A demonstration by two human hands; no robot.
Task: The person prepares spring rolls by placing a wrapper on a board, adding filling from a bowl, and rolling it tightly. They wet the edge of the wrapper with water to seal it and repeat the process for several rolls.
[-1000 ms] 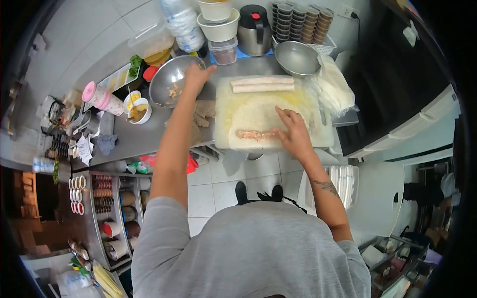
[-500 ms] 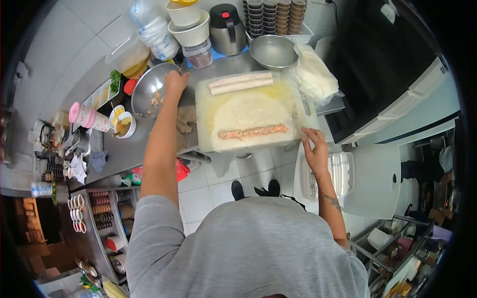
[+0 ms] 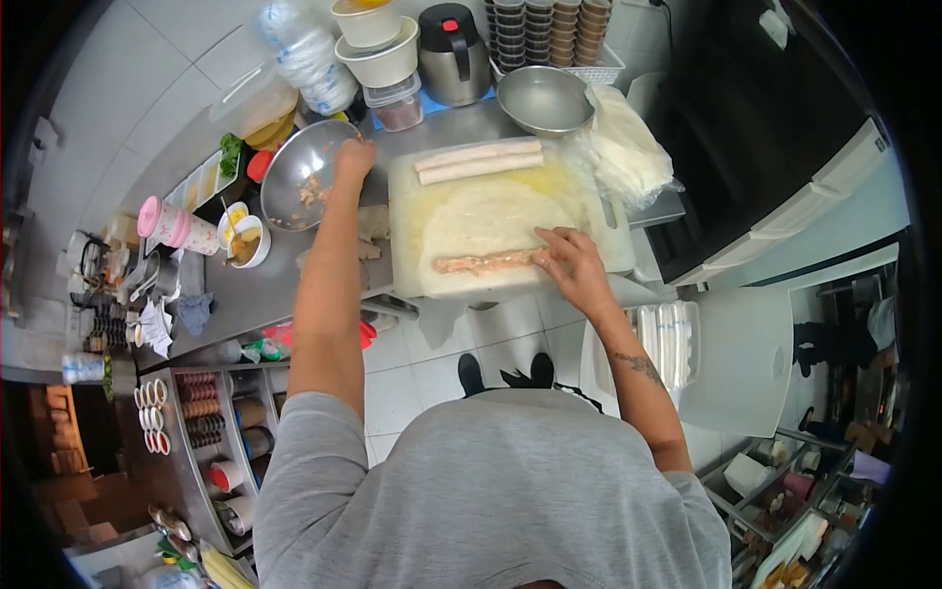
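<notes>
A shallow metal bowl (image 3: 292,162) with bits of orange-pink filling in it stands on the counter at the left. My left hand (image 3: 355,159) is closed at its right rim; what the fingers grip is hidden. On the pale cutting board (image 3: 404,196) lies a round, thin white wrapper sheet (image 3: 496,218). A strip of chopped orange-pink filling (image 3: 481,262) runs across its near part. My right hand (image 3: 574,267) is over the right end of this strip, thumb and forefinger apart, fingertips at the filling. Two white rolls (image 3: 481,162) lie along the board's far side.
Behind the board are a steel jug (image 3: 453,59), another metal bowl (image 3: 546,101) and stacked lidded cups (image 3: 540,34). A plastic bag of white sheets (image 3: 628,152) lies to the right. A clear container (image 3: 667,344) of white rolls is below right. Small bowls (image 3: 250,242) stand left.
My right hand has moved left and inward from the board's right edge onto the right end of the filling strip. My left hand stays by the bowl's rim, its fingers more closed.
</notes>
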